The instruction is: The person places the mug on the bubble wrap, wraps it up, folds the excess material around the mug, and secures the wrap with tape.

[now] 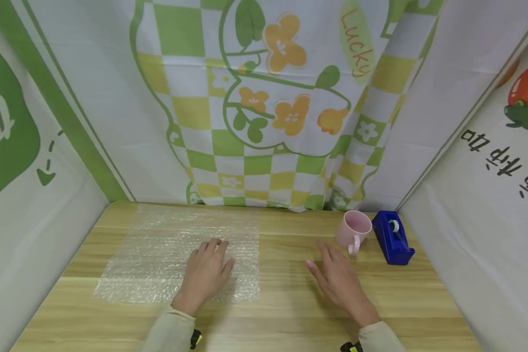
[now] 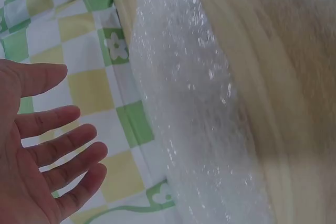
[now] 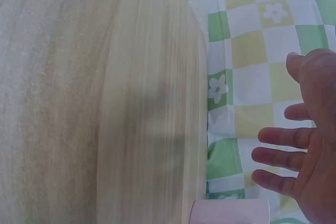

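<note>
In the head view my left hand [image 1: 205,273] is over the right part of a clear bubble wrap sheet [image 1: 145,259], fingers spread and relaxed, holding nothing. The left wrist view shows that hand [image 2: 47,150] with its fingers apart and the bubble wrap [image 2: 184,108] beyond. My right hand [image 1: 337,278] is over the wooden table, just left of and nearer than a pink mug [image 1: 345,234], its fingers loosely extended and nothing in its grasp. The mug's handle faces the front. In the right wrist view the right hand [image 3: 310,145] is spread, with the mug [image 3: 231,212] at the bottom edge.
A blue tape dispenser [image 1: 393,244] stands right of the mug, near the table's back right corner. A green and yellow checked cloth [image 1: 228,161] hangs behind the wooden table [image 1: 285,313]. White printed panels [image 1: 479,195] flank both sides.
</note>
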Demonstrator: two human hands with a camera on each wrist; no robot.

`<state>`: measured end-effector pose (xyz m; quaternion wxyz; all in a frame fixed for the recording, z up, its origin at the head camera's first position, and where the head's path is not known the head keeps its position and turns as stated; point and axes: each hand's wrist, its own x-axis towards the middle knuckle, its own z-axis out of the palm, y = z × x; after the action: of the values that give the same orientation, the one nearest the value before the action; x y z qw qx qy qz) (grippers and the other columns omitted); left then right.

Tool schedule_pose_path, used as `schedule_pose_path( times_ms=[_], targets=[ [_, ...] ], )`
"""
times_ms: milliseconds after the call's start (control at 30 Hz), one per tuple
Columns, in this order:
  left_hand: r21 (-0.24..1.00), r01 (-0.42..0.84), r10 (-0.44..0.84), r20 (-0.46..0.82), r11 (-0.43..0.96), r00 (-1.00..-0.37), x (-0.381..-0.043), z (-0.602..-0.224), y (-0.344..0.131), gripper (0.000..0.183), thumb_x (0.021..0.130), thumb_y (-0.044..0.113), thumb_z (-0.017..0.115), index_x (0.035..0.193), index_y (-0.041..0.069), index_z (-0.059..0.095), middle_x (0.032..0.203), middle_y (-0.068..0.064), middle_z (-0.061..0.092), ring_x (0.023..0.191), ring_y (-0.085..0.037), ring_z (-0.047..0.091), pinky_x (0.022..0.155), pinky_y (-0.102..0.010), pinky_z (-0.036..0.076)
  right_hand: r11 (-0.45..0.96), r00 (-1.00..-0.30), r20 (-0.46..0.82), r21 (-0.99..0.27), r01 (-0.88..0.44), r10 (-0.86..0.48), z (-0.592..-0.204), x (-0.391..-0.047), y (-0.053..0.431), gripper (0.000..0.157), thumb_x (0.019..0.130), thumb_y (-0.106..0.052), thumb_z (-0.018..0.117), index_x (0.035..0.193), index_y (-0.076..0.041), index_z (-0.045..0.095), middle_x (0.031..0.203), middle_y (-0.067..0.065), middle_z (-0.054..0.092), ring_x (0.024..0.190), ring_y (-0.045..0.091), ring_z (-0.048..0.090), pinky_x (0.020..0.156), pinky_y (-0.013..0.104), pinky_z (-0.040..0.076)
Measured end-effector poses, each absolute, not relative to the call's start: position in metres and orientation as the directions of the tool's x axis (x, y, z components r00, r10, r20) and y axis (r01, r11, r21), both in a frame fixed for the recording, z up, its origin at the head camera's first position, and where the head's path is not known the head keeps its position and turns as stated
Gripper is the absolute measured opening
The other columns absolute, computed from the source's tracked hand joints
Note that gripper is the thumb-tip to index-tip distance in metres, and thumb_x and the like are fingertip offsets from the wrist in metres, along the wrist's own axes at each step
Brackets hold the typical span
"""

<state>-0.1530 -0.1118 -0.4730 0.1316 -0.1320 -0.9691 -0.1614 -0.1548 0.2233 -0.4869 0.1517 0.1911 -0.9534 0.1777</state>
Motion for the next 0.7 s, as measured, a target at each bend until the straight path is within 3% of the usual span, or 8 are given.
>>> schedule_pose_path(
  times_ms=[167,333,567,700],
  targets=[
    [0.291,0.299,0.228,0.252,0.909,-0.940,-0.152,-0.477,-0.102,0.033,0.094,0.030,0.072,0.110,0.002,0.069,0.106,-0.014,0.066,0.096,-0.033,0.064,0.083,-0.050,0.055,0.859,-0.871,0.373,-0.273,-0.433,-0.321,-0.490,-0.155,0.221,0.056,0.100,-0.030,0.064,0.143,0.003,0.051,0.129,0.024,0.061,0.120,0.041,0.058,0.100,0.058,0.047],
    [0.291,0.326,0.271,0.212,0.900,-0.939,-0.148,-0.482,-0.093,0.024,0.092,0.030,0.074,0.091,0.008,0.066,0.086,-0.004,0.058,0.078,-0.023,0.057,0.070,-0.042,0.054,0.845,-0.845,0.414,-0.260,-0.467,-0.339,-0.493,-0.155,0.219,0.046,0.098,-0.027,0.068,0.133,0.002,0.059,0.119,0.020,0.064,0.109,0.038,0.062,0.090,0.055,0.052],
    [0.300,0.336,0.321,0.101,0.893,-0.942,-0.145,-0.489,-0.079,0.035,0.089,0.043,0.075,0.085,0.011,0.062,0.085,-0.003,0.056,0.079,-0.024,0.056,0.072,-0.046,0.054,0.836,-0.845,0.400,-0.270,-0.478,-0.354,-0.495,-0.154,0.215,0.038,0.099,-0.027,0.068,0.126,0.000,0.065,0.109,0.014,0.065,0.099,0.032,0.063,0.082,0.049,0.055],
    [0.278,0.318,0.323,0.029,0.907,-0.946,-0.143,-0.496,-0.072,0.052,0.086,0.056,0.074,0.096,0.005,0.066,0.095,-0.010,0.060,0.089,-0.031,0.060,0.077,-0.052,0.055,0.837,-0.860,0.368,-0.286,-0.466,-0.353,-0.496,-0.152,0.213,0.038,0.099,-0.027,0.067,0.127,-0.001,0.064,0.108,0.012,0.065,0.096,0.029,0.063,0.080,0.047,0.055]
  ],
)
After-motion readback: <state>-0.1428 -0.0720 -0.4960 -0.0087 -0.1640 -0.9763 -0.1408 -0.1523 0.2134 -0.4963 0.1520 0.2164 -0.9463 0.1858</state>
